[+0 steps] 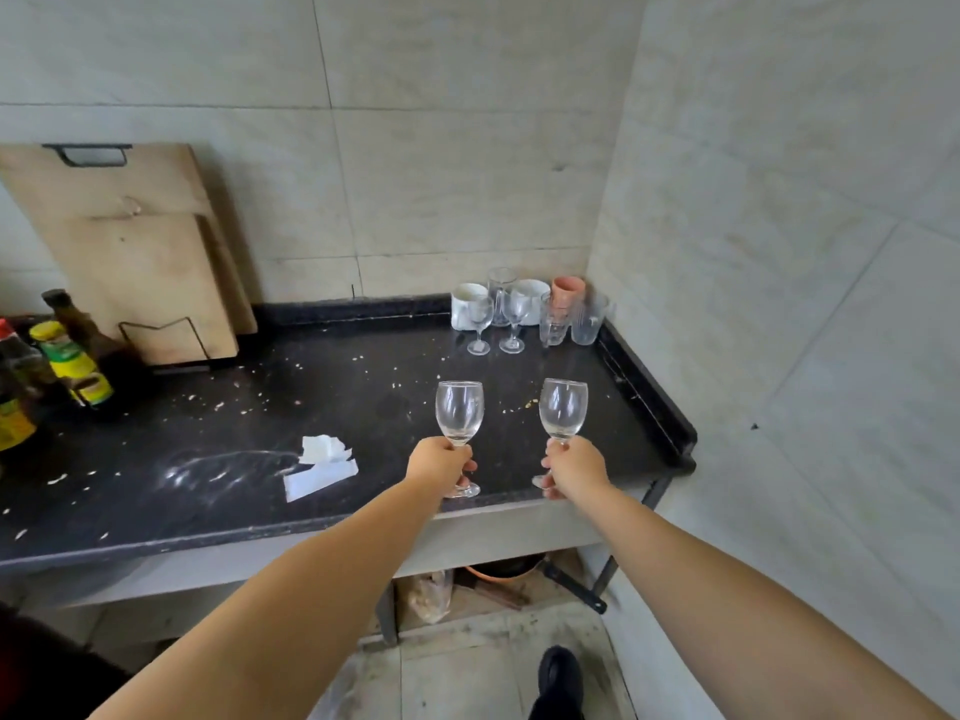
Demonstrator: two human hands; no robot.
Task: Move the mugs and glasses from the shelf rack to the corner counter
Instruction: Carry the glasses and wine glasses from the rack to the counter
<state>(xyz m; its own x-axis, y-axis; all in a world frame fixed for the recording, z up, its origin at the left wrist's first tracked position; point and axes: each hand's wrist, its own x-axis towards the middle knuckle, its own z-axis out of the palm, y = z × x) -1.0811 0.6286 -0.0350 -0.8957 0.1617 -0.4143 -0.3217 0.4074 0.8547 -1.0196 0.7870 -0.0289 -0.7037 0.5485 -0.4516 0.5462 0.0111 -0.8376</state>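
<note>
Task well along, I'd say: mugs and glasses cluster (524,311) already parked in the desk (249,407) corner at 1 o'clock, two stemmed ones in front. Shelf rack not in view, so what's left can't be told. Left hand (440,462) wrapped closed round stem of left wine glass (459,414), right hand (574,465) same on right wine glass (563,409). Both upright, empty, at 12 o'clock over the desk's near edge, not yet set down.
</note>
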